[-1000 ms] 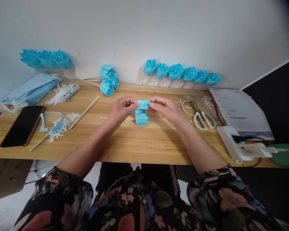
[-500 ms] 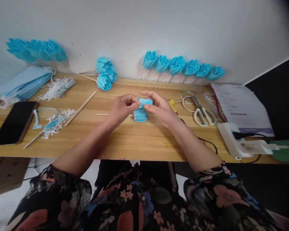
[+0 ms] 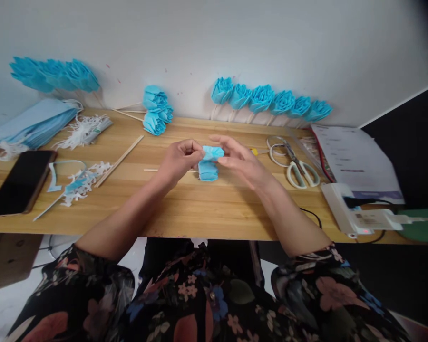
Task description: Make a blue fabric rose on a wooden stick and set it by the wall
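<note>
Frame centre: left hand (image 3: pixel 178 160) pinches folded blue petal (image 3: pixel 213 153); right hand (image 3: pixel 241 162) has fingers parted at its edge, contact unclear. Likely petal-shaping; next move calls for light pressure.

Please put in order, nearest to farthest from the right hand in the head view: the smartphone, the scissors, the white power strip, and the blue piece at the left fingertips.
Nearest to the right hand first:
1. Blue piece: pinched by the left hand.
2. Scissors: to the right, on the wooden table.
3. White power strip: farther right.
4. Smartphone: far left.
</note>
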### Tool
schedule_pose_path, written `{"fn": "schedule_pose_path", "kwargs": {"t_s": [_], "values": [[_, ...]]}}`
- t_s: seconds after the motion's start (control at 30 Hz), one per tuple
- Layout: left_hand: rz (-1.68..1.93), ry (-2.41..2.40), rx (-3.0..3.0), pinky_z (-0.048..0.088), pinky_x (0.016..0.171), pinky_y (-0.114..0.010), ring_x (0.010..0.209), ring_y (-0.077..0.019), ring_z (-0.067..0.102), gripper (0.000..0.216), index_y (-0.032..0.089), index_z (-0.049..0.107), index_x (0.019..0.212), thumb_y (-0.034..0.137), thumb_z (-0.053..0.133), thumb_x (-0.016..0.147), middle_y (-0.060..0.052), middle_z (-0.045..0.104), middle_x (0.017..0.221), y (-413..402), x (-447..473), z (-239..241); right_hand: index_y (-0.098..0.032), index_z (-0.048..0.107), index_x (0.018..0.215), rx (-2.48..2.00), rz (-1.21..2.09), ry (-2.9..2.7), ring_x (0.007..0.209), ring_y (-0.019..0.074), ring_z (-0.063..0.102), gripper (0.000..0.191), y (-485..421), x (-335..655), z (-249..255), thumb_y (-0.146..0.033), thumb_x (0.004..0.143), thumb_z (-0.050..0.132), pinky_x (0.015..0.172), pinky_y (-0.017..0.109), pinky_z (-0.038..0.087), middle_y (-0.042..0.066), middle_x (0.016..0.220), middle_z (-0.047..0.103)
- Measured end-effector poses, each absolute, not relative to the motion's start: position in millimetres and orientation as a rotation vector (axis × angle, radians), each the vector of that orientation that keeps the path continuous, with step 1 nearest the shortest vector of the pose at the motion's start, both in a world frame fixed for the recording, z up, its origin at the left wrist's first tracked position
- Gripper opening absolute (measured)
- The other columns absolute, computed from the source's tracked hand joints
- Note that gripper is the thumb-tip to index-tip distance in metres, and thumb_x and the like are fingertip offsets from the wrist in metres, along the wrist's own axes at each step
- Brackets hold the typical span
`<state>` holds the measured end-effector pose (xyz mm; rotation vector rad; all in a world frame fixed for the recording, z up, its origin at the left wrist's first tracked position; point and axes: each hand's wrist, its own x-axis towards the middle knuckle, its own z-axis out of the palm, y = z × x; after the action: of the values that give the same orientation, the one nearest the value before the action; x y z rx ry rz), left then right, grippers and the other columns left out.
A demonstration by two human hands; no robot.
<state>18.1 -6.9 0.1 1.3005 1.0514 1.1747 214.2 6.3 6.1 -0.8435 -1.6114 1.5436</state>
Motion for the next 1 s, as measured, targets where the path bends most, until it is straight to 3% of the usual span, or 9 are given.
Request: {"fn": "schedule_pose_path", "kwargs": {"t_s": [0.13,0.43,0.67,1.0], "values": [[1.156,1.052,1.301,0.036,0.047,-0.019,0.044,-0.0060,0.045,0.013,0.017,0.060,0.067,0.024,0.070,0.072,0.005,0.055,0.050,-6.4,16.6,-0.6,-0.027,0.063,0.128,-0.901,1.387,-1.602,0.108,0.0202,0.066,0.046,11.4,224.2,5.5,-0.041,0.084,0.073,0.102,0.040,0.051,0.004,0.113,0.073],[1.077,1.070,1.370,0.035,0.046,-0.019,0.045,-0.0059,0.046,0.013,0.017,0.059,0.067,0.023,0.068,0.074,0.005,0.055,0.051,-9.6,19.1,0.6,-0.024,0.067,0.121,-0.928,1.294,-1.649,0.102,0.0182,0.068,0.037,11.8,223.0,1.8,-0.034,0.085,0.071,0.100,0.040,0.054,0.004,0.107,0.074],[1.056,1.074,1.383,0.039,0.048,-0.018,0.048,-0.0063,0.049,0.014,0.016,0.058,0.066,0.019,0.068,0.076,0.004,0.057,0.054,-10.2,20.5,1.0,-0.025,0.069,0.119,-0.925,1.291,-1.693,0.093,0.0158,0.066,0.037,12.3,222.9,0.2,-0.035,0.084,0.074,0.088,0.034,0.054,0.001,0.099,0.072],[1.022,1.064,1.462,0.041,0.050,-0.017,0.051,-0.0066,0.052,0.014,0.016,0.059,0.067,0.020,0.069,0.076,0.003,0.059,0.056,-8.9,19.1,-2.3,-0.022,0.069,0.114,-0.897,1.329,-1.681,0.074,0.0111,0.055,0.036,13.0,219.2,-2.9,-0.033,0.081,0.076,0.070,0.028,0.045,-0.004,0.081,0.062]]}}
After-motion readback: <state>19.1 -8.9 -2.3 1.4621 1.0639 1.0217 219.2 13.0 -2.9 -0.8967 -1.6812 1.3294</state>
